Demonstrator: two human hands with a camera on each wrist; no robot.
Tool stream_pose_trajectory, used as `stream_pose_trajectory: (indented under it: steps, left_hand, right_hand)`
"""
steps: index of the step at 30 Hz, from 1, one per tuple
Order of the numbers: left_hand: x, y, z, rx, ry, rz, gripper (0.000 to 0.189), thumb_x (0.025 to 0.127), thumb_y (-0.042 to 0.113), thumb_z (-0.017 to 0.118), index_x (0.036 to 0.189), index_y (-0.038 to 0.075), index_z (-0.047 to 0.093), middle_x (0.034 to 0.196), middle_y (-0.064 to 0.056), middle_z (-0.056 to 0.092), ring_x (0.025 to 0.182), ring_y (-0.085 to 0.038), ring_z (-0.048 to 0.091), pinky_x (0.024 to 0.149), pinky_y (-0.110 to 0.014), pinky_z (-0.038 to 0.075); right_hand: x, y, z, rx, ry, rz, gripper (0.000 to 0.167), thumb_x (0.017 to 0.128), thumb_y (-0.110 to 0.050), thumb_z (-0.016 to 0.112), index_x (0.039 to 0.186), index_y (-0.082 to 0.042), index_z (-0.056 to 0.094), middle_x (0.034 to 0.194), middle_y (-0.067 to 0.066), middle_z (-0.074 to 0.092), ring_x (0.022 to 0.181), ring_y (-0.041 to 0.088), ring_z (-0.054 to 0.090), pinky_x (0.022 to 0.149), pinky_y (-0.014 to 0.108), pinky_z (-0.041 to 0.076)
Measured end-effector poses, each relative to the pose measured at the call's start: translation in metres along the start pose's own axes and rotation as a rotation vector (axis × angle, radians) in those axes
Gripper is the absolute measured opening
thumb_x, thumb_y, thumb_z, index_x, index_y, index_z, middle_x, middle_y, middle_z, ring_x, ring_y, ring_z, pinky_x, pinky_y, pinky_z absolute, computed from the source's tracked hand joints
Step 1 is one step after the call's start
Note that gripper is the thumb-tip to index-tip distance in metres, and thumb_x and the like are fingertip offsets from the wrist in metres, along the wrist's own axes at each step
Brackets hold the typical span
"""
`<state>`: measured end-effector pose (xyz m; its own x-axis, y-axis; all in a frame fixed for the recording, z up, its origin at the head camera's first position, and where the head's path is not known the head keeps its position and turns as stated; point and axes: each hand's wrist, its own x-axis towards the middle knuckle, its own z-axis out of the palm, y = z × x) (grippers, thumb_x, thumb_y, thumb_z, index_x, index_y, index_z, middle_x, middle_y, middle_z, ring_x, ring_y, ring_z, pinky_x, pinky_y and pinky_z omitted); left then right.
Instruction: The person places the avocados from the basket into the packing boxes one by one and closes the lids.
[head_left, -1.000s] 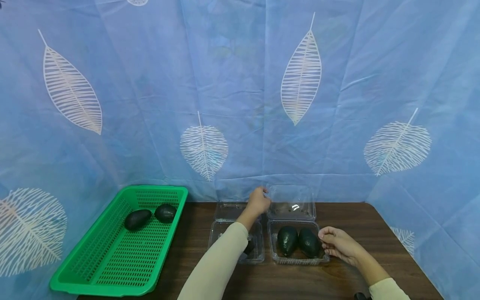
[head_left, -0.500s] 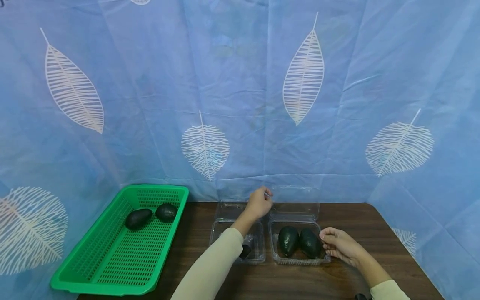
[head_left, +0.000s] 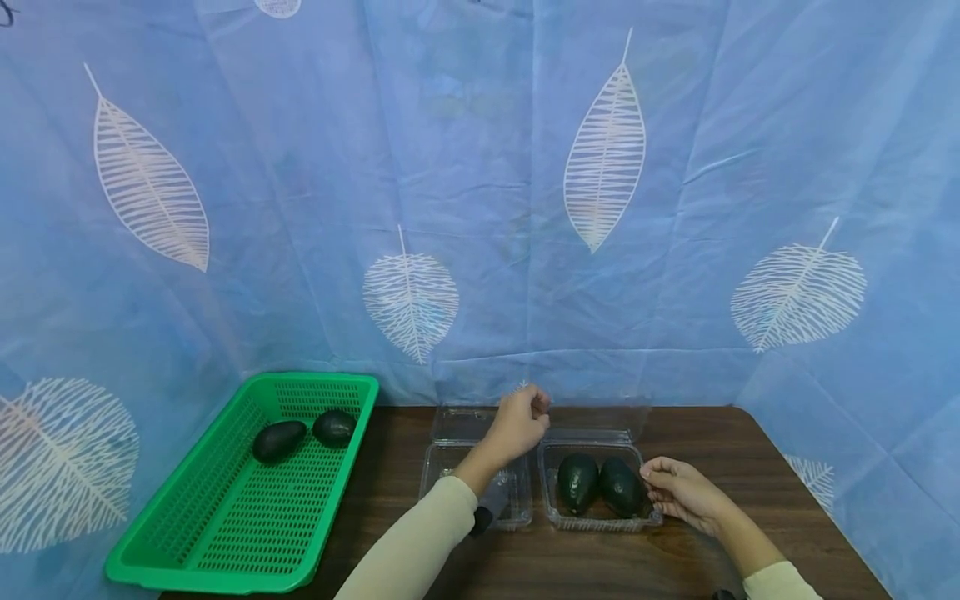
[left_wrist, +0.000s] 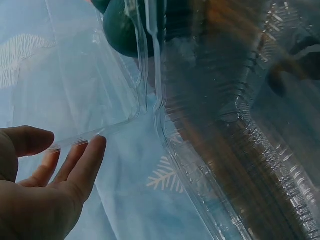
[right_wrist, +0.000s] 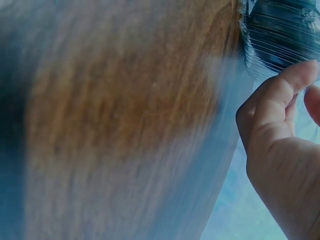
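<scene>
Two dark green avocados (head_left: 577, 483) lie side by side in a clear plastic clamshell container (head_left: 592, 524) on the table. Its hinged lid (left_wrist: 75, 90) is raised at the back, and my left hand (head_left: 517, 427) pinches the lid's edge between thumb and fingers. At the container's right rim, my right hand (head_left: 686, 493) grips the edge with thumb and fingertips. In the right wrist view, the fingers of that hand (right_wrist: 277, 117) sit against the ribbed side wall.
Just left stands a second clear clamshell (head_left: 517, 523) with its lid folded back, partly hidden by my left arm. A green perforated basket (head_left: 217, 582) at the left holds two avocados (head_left: 279, 441). Behind the brown table (head_left: 750, 467) hangs a blue leaf-print curtain (head_left: 480, 167).
My left hand has come slightly down and toward me, tilting the lid forward from its leaned-back position. The right hand has stayed at the container's rim.
</scene>
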<state>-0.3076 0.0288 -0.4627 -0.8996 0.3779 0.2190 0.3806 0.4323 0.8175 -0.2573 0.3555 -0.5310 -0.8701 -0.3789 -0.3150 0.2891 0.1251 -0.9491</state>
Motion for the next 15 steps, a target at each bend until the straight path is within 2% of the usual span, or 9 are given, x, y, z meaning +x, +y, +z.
stream_pose_trajectory:
  steps: [2, 3, 5, 9, 10, 15]
  left_hand:
    - [-0.003, 0.001, 0.000, 0.014, -0.012, 0.019, 0.015, 0.101, 0.004, 0.061, 0.115, 0.004, 0.065, 0.109, -0.008, 0.068, 0.093, -0.010, 0.064, 0.081, -0.027, 0.055]
    - [-0.004, 0.001, 0.001, 0.020, -0.016, 0.028, 0.014, 0.101, 0.005, 0.061, 0.115, 0.005, 0.065, 0.109, -0.008, 0.068, 0.093, -0.010, 0.065, 0.091, -0.031, 0.054]
    - [-0.008, 0.001, 0.001, 0.025, -0.026, 0.046, 0.013, 0.101, 0.005, 0.062, 0.113, 0.007, 0.065, 0.108, -0.007, 0.069, 0.092, -0.009, 0.065, 0.092, -0.032, 0.054]
    - [-0.017, -0.003, 0.005, 0.040, -0.037, 0.076, 0.015, 0.100, 0.006, 0.063, 0.113, 0.012, 0.066, 0.105, -0.003, 0.068, 0.091, -0.007, 0.064, 0.087, -0.028, 0.055]
    - [-0.020, -0.003, 0.005, 0.039, -0.040, 0.082, 0.016, 0.099, 0.005, 0.064, 0.114, 0.012, 0.066, 0.106, -0.002, 0.068, 0.090, -0.006, 0.063, 0.077, -0.024, 0.055]
    - [-0.033, -0.002, 0.006, 0.097, -0.060, 0.121, 0.025, 0.097, 0.005, 0.066, 0.122, 0.012, 0.067, 0.111, -0.002, 0.068, 0.085, -0.002, 0.056, 0.072, -0.021, 0.050]
  right_hand:
    - [-0.001, 0.000, 0.000, 0.006, 0.003, 0.008, 0.020, 0.111, -0.024, 0.051, 0.117, -0.006, 0.054, 0.099, 0.000, 0.057, 0.085, 0.009, 0.061, 0.073, 0.023, 0.057]
    - [-0.002, 0.000, 0.001, 0.010, 0.006, 0.012, 0.020, 0.111, -0.025, 0.050, 0.116, -0.006, 0.055, 0.099, 0.000, 0.057, 0.085, 0.009, 0.060, 0.073, 0.022, 0.056]
    - [-0.003, 0.001, 0.001, 0.018, 0.003, 0.013, 0.019, 0.111, -0.024, 0.049, 0.115, -0.007, 0.055, 0.099, 0.000, 0.057, 0.084, 0.008, 0.060, 0.073, 0.021, 0.056]
    - [-0.006, 0.001, 0.002, 0.041, 0.003, 0.030, 0.018, 0.111, -0.024, 0.048, 0.113, -0.008, 0.056, 0.097, 0.000, 0.058, 0.083, 0.007, 0.060, 0.072, 0.021, 0.056]
    - [-0.008, 0.001, 0.002, 0.047, 0.003, 0.038, 0.018, 0.111, -0.025, 0.049, 0.112, -0.008, 0.055, 0.097, -0.001, 0.058, 0.082, 0.007, 0.060, 0.072, 0.021, 0.056]
    - [-0.017, 0.000, 0.003, 0.078, -0.016, 0.055, 0.021, 0.112, -0.028, 0.047, 0.112, -0.008, 0.055, 0.096, -0.002, 0.058, 0.082, 0.008, 0.059, 0.074, 0.023, 0.056]
